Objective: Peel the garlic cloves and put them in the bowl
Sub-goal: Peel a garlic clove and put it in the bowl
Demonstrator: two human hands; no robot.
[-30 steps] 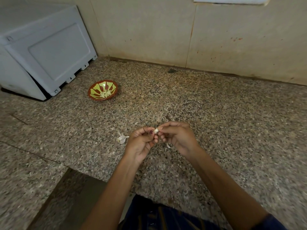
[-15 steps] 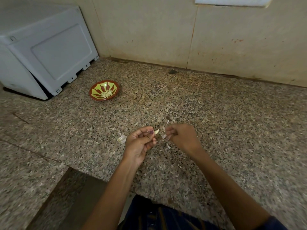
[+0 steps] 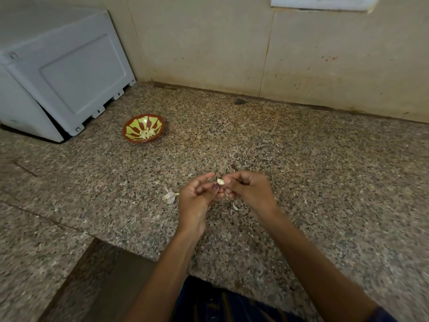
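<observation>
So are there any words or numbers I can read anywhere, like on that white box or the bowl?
None can be read.
White box: plain panel, only tiny marks near its feet, too small to read.
Bowl: a red and yellow pattern, no letters.
White plate on the wall: cut off at the top, nothing legible.

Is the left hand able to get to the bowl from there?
Probably yes, once free. Only bare counter lies between the left hand and the bowl, but both hands now pinch a garlic clove.

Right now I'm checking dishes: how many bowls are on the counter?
1. The bowl sits on the counter beside the white appliance, far from both hands; peeled cloves lie inside.
</observation>
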